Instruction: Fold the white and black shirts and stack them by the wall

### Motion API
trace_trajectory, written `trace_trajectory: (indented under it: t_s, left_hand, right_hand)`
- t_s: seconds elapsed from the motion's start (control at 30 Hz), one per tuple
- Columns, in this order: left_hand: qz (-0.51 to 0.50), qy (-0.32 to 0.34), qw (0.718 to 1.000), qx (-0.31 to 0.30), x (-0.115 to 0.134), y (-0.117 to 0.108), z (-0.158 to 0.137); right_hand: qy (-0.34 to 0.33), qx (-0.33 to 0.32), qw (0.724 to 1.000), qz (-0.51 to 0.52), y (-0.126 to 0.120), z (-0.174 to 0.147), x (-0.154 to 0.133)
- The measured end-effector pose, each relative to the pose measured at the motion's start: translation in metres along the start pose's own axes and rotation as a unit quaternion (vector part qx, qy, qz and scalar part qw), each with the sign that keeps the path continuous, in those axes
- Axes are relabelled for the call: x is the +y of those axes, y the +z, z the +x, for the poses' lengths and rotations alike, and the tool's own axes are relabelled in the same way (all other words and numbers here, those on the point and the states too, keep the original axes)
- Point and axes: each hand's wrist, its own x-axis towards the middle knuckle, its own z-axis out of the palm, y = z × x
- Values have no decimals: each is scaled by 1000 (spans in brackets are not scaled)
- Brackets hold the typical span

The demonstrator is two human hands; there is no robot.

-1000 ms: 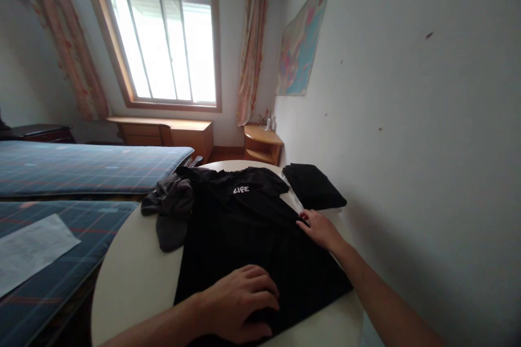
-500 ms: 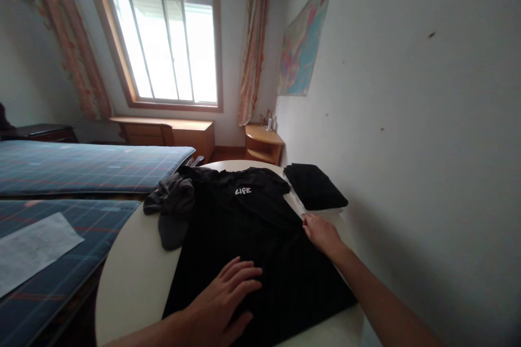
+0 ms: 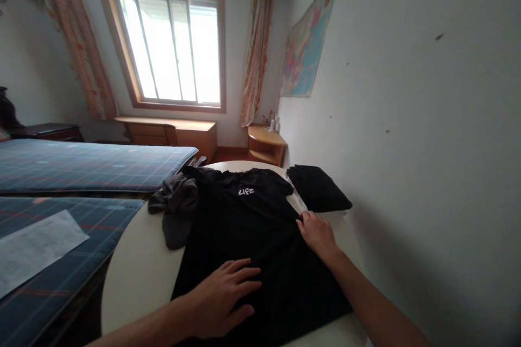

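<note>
A black T-shirt (image 3: 244, 238) lies spread on the round table, its neck at the far side and white lettering reading "LIFE" on the chest. My left hand (image 3: 222, 298) rests over the lower part of the shirt, fingers spread apart and holding nothing. At the shirt's right side edge, my right hand (image 3: 319, 234) has its fingers closed on the fabric. Just beyond that hand sits a folded stack of black cloth (image 3: 319, 188) with something white beneath it. A crumpled dark grey garment (image 3: 177, 200) touches the shirt's far left side.
The cream round table (image 3: 130, 276) stands close to the white wall (image 3: 427, 184) on my right. Two beds with plaid mattresses (image 3: 93, 165) are to the left, a paper sheet (image 3: 40, 249) on the nearer one. Wooden furniture (image 3: 195, 138) stands under the window.
My right hand has shifted slightly left with the shirt's side edge. The left hand stays in nearly the same place. The whole view has moved a little.
</note>
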Motion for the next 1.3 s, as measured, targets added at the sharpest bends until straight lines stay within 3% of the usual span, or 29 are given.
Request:
trace_trajectory:
  t_s: [0.2,0.37,0.47,0.57,0.67,0.73,0.93,1.07,1.17,1.3]
  left_hand:
    - [29,-31,989,141,-28,15,15]
    - [60,-82,979,176,-36,29,10]
    - [51,-113,972,200,-39,32,10]
    - [10,-168,959,228,-51,35,14]
    - [9,-216,949,229,-67,37,17]
    - [29,-224,951,210,-73,37,16]
    - [75,-183,968,153,-57,26,6]
    - [45,-44,995,83,-34,11,-1]
    - [1,70,997,8,-14,0,-4]
    - [-76,128,986,-75,10,-11,-6]
  right_hand:
    - [14,-22,998,53,8,15,-5]
    - [36,-6,998,60,14,16,-6]
    - [-18,40,997,65,17,10,-8]
    - [-128,77,982,118,22,0,-8]
    - [-248,40,951,182,23,-13,-2]
    - [-284,-8,937,204,22,-21,5]
    - [-304,-94,929,187,6,-39,23]
    - [-348,-105,912,190,-6,-55,22]
    - [-369,-107,899,209,-14,-65,16]
    - [-346,-90,907,221,-23,-65,6]
